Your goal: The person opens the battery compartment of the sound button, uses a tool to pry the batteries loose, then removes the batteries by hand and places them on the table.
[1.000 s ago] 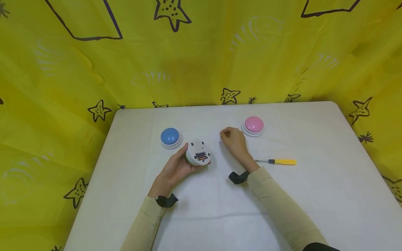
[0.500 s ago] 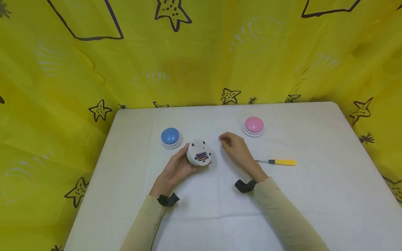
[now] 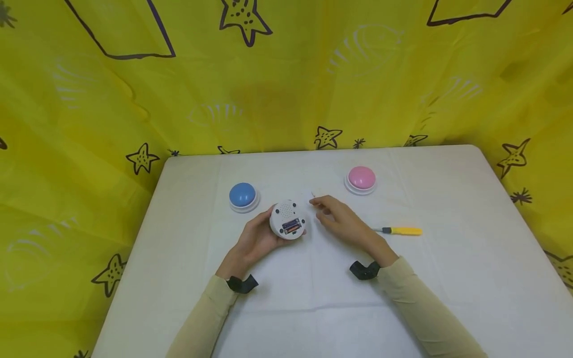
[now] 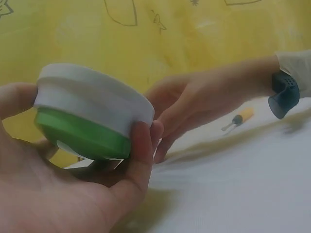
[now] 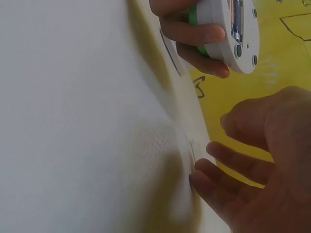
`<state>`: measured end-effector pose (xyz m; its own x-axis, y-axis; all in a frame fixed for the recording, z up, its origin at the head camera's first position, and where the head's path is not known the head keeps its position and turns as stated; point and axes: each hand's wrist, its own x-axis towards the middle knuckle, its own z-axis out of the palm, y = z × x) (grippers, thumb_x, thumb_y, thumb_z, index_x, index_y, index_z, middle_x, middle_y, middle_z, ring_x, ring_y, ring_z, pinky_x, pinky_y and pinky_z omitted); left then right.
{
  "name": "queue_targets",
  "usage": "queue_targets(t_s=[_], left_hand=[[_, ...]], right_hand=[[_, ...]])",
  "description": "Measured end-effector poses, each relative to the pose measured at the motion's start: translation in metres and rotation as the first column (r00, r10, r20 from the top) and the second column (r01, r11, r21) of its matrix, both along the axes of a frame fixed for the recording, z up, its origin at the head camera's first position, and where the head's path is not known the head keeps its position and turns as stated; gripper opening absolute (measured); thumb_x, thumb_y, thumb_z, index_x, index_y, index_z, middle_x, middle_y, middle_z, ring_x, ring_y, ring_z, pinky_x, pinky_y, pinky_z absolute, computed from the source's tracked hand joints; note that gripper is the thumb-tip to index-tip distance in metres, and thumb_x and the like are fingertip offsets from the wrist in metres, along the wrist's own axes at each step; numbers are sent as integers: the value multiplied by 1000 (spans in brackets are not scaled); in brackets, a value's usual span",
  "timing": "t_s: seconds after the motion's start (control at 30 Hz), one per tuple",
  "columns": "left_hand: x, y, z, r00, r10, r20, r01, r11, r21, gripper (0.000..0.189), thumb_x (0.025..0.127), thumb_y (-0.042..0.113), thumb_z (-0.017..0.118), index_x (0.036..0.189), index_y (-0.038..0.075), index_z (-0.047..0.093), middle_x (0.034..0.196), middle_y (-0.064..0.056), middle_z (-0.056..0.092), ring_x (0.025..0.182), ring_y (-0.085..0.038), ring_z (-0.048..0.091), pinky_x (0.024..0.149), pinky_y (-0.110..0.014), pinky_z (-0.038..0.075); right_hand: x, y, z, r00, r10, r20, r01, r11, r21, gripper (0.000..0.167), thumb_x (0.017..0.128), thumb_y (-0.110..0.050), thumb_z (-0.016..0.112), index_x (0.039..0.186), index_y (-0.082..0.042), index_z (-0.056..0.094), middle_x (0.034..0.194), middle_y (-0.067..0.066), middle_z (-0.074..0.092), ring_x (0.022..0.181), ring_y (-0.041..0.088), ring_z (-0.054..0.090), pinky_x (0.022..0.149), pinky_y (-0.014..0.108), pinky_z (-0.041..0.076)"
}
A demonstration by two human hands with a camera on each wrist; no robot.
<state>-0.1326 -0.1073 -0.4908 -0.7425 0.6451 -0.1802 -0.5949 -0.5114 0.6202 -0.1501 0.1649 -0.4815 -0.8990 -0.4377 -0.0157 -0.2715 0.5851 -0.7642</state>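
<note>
My left hand (image 3: 257, 236) grips a round push-button device (image 3: 288, 220), its white underside facing up and towards me. Two batteries (image 3: 292, 225) show in its uncovered compartment, and dark feet dot the base. In the left wrist view its green dome (image 4: 80, 133) points down into the palm, with fingers and thumb around the rim. To the right of the device hovers my right hand (image 3: 344, 223), its fingers loosely bent and nothing between them in the right wrist view. Just beyond its fingertips lies a tiny thin item (image 3: 313, 194), too small to identify.
A blue push button (image 3: 242, 194) stands left of the held device, and a pink one (image 3: 361, 178) stands at the back right. A screwdriver with a yellow handle (image 3: 405, 231) lies right of my right hand on the white-covered table (image 3: 470, 278). Yellow patterned cloth (image 3: 286, 74) hangs behind.
My right hand has drawn back towards me from the spot by the tiny item, and its fingers have spread apart. The left hand has shifted slightly right with the device, tilting its base.
</note>
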Motion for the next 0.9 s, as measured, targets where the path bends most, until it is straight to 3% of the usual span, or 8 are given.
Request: queue_targets(t_s=[0.23,0.43,0.73,0.9], left_hand=[[-1,2,-4,998,-45,-43,44,999,-29,56,114,32,25,168,19,14,176,-12,14,159,-49,18,124,-68,22],[1,3,-9,996,-58,-63,55,997,-50,56,114,33,28,167,19,18,175,-13,16,158,-47,22,123,-67,26],[1,4,-10,997,-53,-51,50,997,-53,56,114,33,27,167,19,18,175,-12,15,158,-49,20,123,-69,22],[0,4,-9,997,-61,-57,58,997,-51,56,114,32,26,167,18,18,175,-14,15,157,-50,20,123,-69,21]], right_hand=[[5,15,-5,988,115,-106,-106,990,89,42,106,-22,60,147,-16,54,148,2,58,139,22,53,119,47,42],[14,37,-1,944,200,-261,-146,967,211,42,103,-23,64,144,-15,58,144,2,60,137,21,53,117,46,44],[25,77,4,863,254,-436,-105,935,338,43,96,-24,73,136,-11,64,135,2,65,126,22,58,109,44,47],[31,97,3,841,246,-482,-64,930,362,42,91,-22,77,130,-8,68,130,2,68,122,24,61,106,43,47]])
